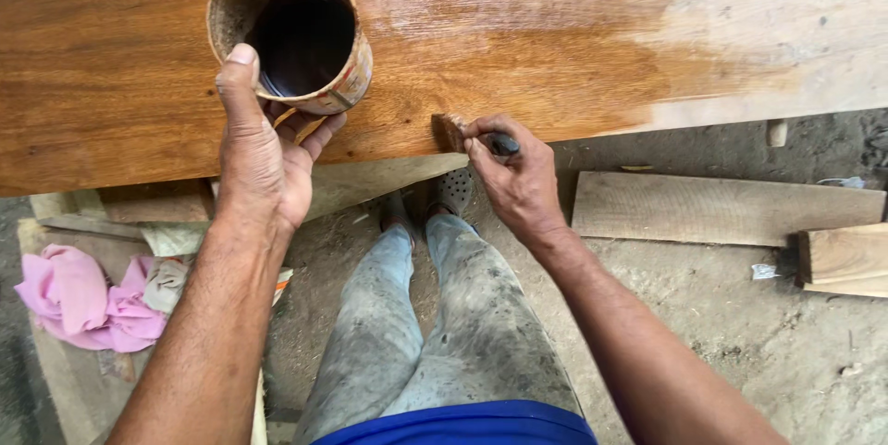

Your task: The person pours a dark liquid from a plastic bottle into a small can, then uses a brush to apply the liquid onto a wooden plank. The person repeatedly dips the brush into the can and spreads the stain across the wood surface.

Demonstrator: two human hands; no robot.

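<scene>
Head view. We note a long brown wooden plank (518,47) lying across the frame, its long axis running left to right; most of it is dark and glossy, while the right end is pale and bare. Both ends are cut off by the frame edges.

The left hand (264,154) is closed around a stained round tin can (296,29) above the plank, thumb on the rim, mouth tilted towards the camera; the contents show only as a dark pool.

The right hand (513,177) pinches a small dark-handled brush (462,133), bristles pointing left at the plank's near edge. The handle is largely hidden by fingers.

Pink cloth (79,302) lies lower left.
</scene>
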